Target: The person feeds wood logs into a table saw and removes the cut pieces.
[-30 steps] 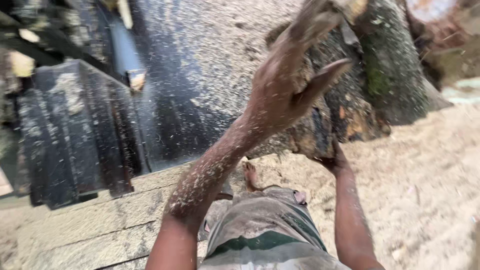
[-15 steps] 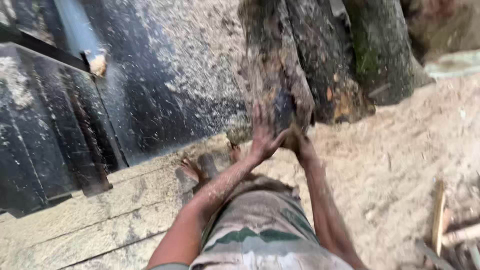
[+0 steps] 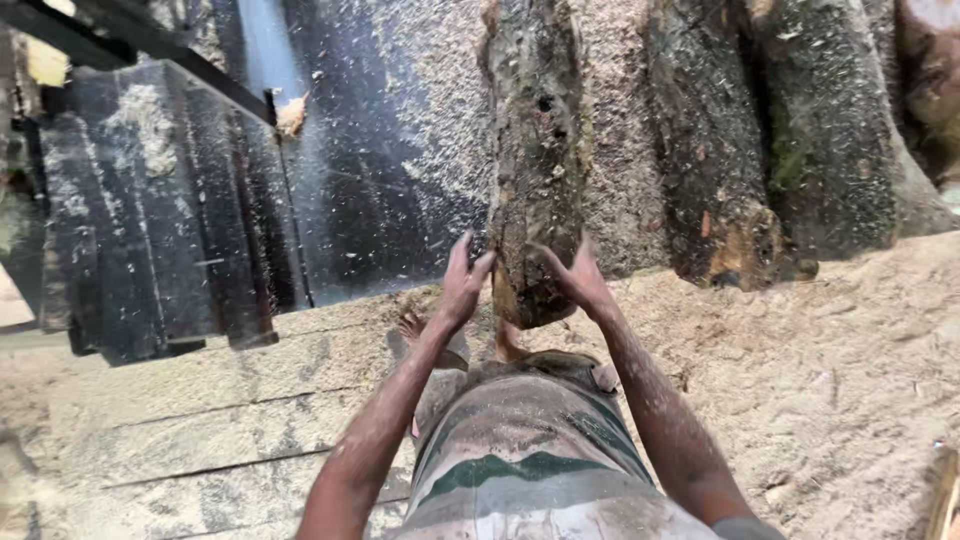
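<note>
Two bare hands press on the near end of one rough log slab [image 3: 535, 170], which stands steeply tilted, its broken lower end hanging just above the person's feet [image 3: 430, 335]. Left hand [image 3: 462, 285]: fingers spread wide, palm flat against the slab's left edge. Right hand [image 3: 578, 280]: fingers also splayed, cupping the right edge. Neither hand wraps around it; the hold is by pressure from both sides only.

Below the fingers: sawdust-coated shorts [image 3: 530, 450], then worn planks [image 3: 200, 420] to the left. Beyond the left fingers: a dark machine bed [image 3: 370, 170] dusted with sawdust and a black frame [image 3: 150, 220]. Beyond the right fingers: larger bark-covered logs [image 3: 780, 140] lying on a sawdust heap [image 3: 850, 350].

Risk, as judged: the slab is heavy and crumbly and the hold is open-palmed. If bark flakes off or either palm slides, the end could drop on the bare feet directly beneath. Loose sawdust underfoot could also cost footing.

Versus one second earlier: then the left hand was raised high and open, apart from the wood, with only the right hand under it. Now both hands bracket the slab's end, lower and centred.
</note>
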